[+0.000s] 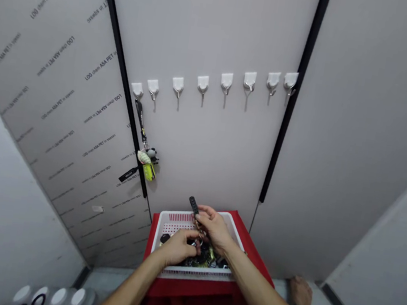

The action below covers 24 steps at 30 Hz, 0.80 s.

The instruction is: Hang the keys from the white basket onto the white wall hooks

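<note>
A keychain with a dark strap (193, 205) is held upright over the basket, its strap pinched in my right hand (214, 229). My left hand (177, 248) has its fingers closed at the metal rings on the keychain's lower part; its fingertips are partly hidden. Under both hands stands a white plastic basket (194, 273) holding a pile of keychains (207, 257) in black and yellow-green. Another keychain (148, 160), with a black strap, a small grey-and-black figure and a bright yellow piece, hangs from the leftmost wall hook (137, 90).
Several white adhesive hooks (226, 82) run in a row across the wall panel. The basket rests on a red-covered stand (245, 234). White-capped containers (59, 297) stand at the lower left. A bare foot (301, 292) is on the floor at the right.
</note>
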Motion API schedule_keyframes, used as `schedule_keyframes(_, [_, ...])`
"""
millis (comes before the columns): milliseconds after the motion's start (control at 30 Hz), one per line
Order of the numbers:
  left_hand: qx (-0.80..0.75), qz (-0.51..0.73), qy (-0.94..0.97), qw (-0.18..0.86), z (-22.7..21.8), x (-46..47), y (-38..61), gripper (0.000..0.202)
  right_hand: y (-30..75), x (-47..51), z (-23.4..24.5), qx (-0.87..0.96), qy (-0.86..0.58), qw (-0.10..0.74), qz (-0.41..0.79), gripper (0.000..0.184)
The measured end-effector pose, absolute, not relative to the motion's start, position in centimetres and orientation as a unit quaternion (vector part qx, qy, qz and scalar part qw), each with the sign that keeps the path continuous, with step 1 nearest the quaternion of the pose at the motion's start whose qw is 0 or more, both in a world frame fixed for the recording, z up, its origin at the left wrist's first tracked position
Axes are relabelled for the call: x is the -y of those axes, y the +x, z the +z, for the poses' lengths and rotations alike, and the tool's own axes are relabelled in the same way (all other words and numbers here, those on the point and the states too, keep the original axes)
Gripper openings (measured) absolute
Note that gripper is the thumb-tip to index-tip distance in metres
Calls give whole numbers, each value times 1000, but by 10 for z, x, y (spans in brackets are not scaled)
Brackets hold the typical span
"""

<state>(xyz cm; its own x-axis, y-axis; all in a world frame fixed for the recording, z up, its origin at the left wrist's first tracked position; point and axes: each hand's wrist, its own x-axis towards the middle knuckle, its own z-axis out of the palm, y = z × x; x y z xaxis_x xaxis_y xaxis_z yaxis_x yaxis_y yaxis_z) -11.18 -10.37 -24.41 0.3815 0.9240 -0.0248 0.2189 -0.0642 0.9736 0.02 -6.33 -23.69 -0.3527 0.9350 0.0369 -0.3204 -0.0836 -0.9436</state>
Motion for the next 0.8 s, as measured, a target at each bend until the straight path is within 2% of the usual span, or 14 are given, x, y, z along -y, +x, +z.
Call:
schedule_keyframes(200, [-483, 382, 626, 478, -245, 104, -108, 25, 2, 62, -234, 471, -323, 526, 630, 26])
schedule_keyframes(300, [-481, 423, 611, 466, -237, 103, -108, 22, -4, 59, -216, 490, -331, 536, 602, 26])
schedule_keyframes(400, [-476, 502, 575, 437, -216, 96, -115, 25, -17, 55, -178, 551, -314, 556, 537, 23])
schedule_keyframes(533, [-474, 598, 547, 345, -165, 83, -133, 28, -42, 47, -114, 638, -278, 584, 417, 15])
schedule_keyframes(800, [-462, 676, 516, 252, -82, 65, -163, 22, -95, 27, -23, 686, -292, 617, 252, 21])
